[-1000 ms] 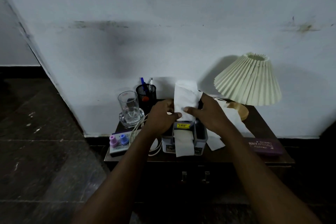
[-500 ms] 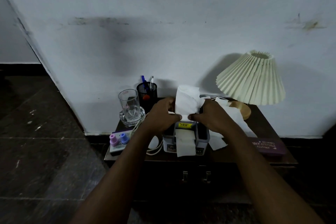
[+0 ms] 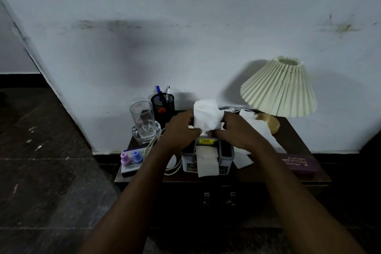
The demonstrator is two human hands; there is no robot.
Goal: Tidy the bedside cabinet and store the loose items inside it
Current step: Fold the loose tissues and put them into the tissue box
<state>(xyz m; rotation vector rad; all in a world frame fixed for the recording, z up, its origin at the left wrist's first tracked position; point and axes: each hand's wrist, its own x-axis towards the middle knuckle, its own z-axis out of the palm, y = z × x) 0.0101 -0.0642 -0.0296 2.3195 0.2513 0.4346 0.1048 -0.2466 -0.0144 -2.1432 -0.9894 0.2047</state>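
A dark wooden bedside cabinet (image 3: 268,179) stands against the wall, its drawer with two metal pulls (image 3: 219,198) closed. On its top sits a grey tissue box (image 3: 225,161) with a yellow price sticker, and one tissue hangs over its front. Above the box, my left hand (image 3: 181,132) and my right hand (image 3: 235,132) both pinch a white tissue (image 3: 207,116) that stands up between them. More loose tissues (image 3: 257,130) lie to the right of the box.
A glass (image 3: 142,118) on a glass dish, a black mesh pen holder (image 3: 162,105), a white cable (image 3: 152,146) and a box with two small bottles (image 3: 131,159) fill the left side. A pleated lamp (image 3: 278,88) and a purple spectacle case (image 3: 299,163) stand on the right.
Both hands have drawn closer together around the white tissue, which now looks shorter and more bunched. The camera has shifted slightly.
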